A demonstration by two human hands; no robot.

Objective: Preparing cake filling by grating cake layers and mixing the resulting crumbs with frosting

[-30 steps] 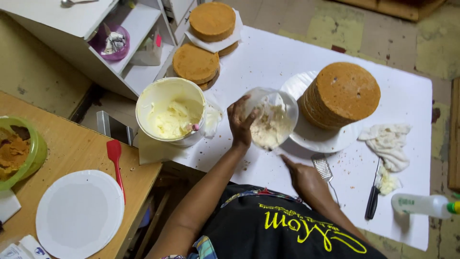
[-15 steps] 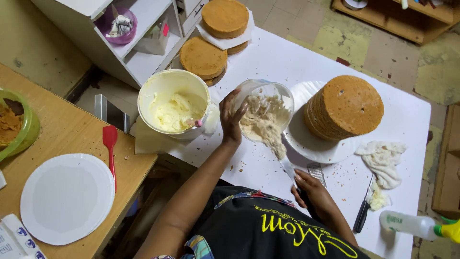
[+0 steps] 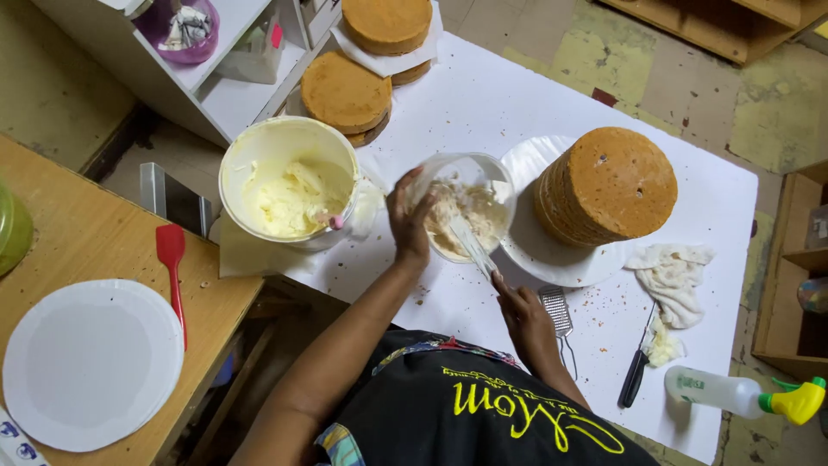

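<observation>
While the white table [image 3: 517, 95] carries everything, your left hand [image 3: 410, 220] grips the clear bowl [image 3: 466, 203] by its near-left rim, tilting it just beside the stacked cake [image 3: 617, 185]. Your right hand [image 3: 522, 315] is clenched on a spatula [image 3: 473, 246], whose long axis runs up-left from that hand into the bowl's crumbly mixture.

Just left of the fingers [image 3: 405, 211] stands a white bucket of pale cream [image 3: 289, 185], and to their right a tall stack of brown cake layers [image 3: 614, 185] sits on a white plate [image 3: 539, 259]. Beyond the fingers two more cake stacks [image 3: 345, 91] rest on the white counter [image 3: 483, 95]. Nearer the person lie a small grater [image 3: 556, 311], a crumpled cloth [image 3: 677, 280], a black-handled knife [image 3: 636, 375] and a spray bottle [image 3: 742, 395], with a red spatula [image 3: 172, 267] and round white board [image 3: 90, 362] far left.
</observation>
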